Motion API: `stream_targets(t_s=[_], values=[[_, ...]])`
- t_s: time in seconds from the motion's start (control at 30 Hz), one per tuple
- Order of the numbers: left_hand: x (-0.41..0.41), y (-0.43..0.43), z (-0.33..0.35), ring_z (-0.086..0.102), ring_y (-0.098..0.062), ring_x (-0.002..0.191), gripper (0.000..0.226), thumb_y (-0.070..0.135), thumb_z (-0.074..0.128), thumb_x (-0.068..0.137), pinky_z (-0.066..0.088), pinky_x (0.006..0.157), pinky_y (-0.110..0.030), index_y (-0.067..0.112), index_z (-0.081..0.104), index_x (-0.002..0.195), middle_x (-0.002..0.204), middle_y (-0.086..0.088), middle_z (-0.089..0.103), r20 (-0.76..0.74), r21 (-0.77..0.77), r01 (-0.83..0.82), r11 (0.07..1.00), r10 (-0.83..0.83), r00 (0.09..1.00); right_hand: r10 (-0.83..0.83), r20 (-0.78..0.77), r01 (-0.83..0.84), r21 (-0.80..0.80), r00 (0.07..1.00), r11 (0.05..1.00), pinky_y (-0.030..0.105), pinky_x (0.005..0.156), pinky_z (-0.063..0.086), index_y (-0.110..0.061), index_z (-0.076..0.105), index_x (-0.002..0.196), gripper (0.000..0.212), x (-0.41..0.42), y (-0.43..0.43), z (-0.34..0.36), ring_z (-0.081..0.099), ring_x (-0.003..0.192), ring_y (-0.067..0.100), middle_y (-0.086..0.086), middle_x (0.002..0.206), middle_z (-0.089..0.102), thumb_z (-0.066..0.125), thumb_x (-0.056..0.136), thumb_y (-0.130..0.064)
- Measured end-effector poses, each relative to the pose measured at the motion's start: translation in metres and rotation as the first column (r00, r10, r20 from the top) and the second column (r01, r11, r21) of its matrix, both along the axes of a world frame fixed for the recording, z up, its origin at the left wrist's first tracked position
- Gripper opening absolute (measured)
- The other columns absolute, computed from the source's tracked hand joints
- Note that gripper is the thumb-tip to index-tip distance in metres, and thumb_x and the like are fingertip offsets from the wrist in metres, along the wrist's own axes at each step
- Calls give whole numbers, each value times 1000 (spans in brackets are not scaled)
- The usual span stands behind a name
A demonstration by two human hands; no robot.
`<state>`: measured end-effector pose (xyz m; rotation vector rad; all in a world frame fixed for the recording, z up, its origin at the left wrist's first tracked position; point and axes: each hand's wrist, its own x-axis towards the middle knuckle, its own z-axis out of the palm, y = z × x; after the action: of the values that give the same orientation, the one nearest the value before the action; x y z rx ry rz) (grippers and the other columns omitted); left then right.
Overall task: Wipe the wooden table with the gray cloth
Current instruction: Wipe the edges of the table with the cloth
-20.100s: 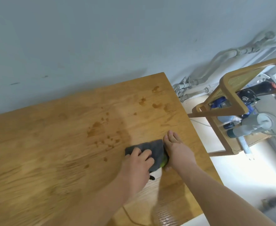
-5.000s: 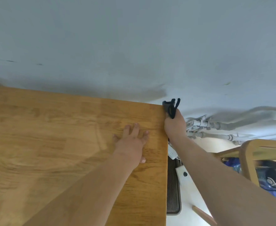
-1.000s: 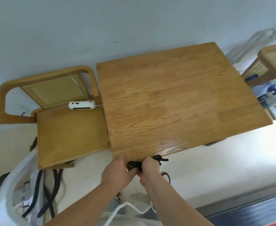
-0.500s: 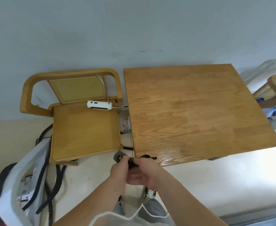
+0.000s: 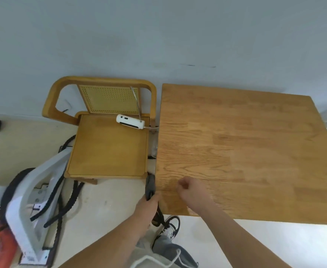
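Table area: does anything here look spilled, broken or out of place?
Nothing looks spilled or broken; the wooden table top shows no stains. Two small oddities: a white gadget lies on the chair seat with a cable running off toward the table, and black cords sprawl on the floor beside the chair.

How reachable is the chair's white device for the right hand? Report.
Probably yes: the right hand holds nothing above the table, the device lies uncovered on the chair beside it, and the left hand and cloth sit off that line.
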<state>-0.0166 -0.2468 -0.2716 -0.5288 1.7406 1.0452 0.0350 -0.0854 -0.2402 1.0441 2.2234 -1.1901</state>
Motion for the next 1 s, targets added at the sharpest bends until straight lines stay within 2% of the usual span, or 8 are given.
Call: stream_targets(t_s=[0.13, 0.27, 0.4, 0.5, 0.63, 0.73, 0.9, 1.0], values=[[-23, 22, -3, 63, -27, 107, 50, 48, 64, 95, 50, 98, -38, 16, 59, 132, 111, -4, 67, -20, 61, -166, 984, 168, 986, 67, -16, -67, -17, 998, 998, 26, 86, 48, -21, 72, 122, 27, -2, 17, 0, 66, 104, 17, -3, 113, 73, 61, 100, -30], [-53, 41, 1, 67, -20, 101, 67, 61, 70, 86, 58, 85, -36, 26, 52, 141, 121, -2, 68, -72, 195, -187, 963, 204, 976, 94, -51, -93, 27, 994, 995, 16, 68, 44, -21, 71, 120, 24, -11, 32, 7, 64, 89, 11, -5, 102, 71, 61, 100, -32], [-32, 27, -4, 63, -19, 108, 57, 64, 51, 95, 52, 99, -37, 28, 55, 139, 126, 3, 66, -263, -76, 181, 980, -195, 945, 149, -70, -147, 30, 986, 989, 16, 71, 45, -19, 71, 124, 28, -25, 35, 6, 63, 90, 10, -7, 103, 69, 62, 100, -31], [-15, 10, -11, 65, -21, 102, 50, 56, 45, 98, 55, 97, -38, 20, 64, 126, 116, -4, 70, -132, -251, 386, 888, -426, 895, 205, -61, -205, 11, 977, 979, 13, 71, 43, -19, 70, 127, 30, -37, 32, 6, 61, 91, 7, -6, 108, 68, 61, 100, -31], [-42, 16, -9, 59, -25, 121, 78, 62, 53, 91, 49, 105, -37, 9, 49, 148, 139, -10, 60, 30, -118, 263, 958, -261, 965, 227, -59, -229, -27, 972, 973, 25, 88, 44, -18, 69, 130, 35, -54, 31, 8, 62, 109, 16, -2, 119, 70, 60, 101, -35], [-76, 36, -11, 61, -25, 120, 101, 79, 58, 72, 49, 108, -42, 14, 50, 149, 137, -7, 63, -13, -12, 150, 989, -150, 989, 235, -88, -236, -4, 968, 972, 24, 88, 40, -19, 66, 135, 39, -66, 41, 14, 58, 111, 14, 0, 127, 66, 55, 105, -40], [-97, 63, -10, 61, -24, 120, 78, 71, 49, 93, 49, 108, -43, 21, 45, 153, 136, -4, 63, -203, 74, 64, 995, -48, 978, 276, -45, -274, 57, 960, 960, 22, 84, 43, -18, 59, 144, 44, -94, 69, 20, 63, 111, 20, 4, 138, 63, 56, 104, -36], [-84, 56, -23, 65, -21, 105, 70, 75, 36, 95, 55, 96, -40, 27, 51, 144, 122, 1, 68, -231, -133, 262, 956, -287, 930, 322, -23, -319, 83, 946, 944, 25, 79, 46, -18, 58, 144, 44, -119, 78, 17, 62, 96, 18, 1, 125, 66, 58, 103, -34]])
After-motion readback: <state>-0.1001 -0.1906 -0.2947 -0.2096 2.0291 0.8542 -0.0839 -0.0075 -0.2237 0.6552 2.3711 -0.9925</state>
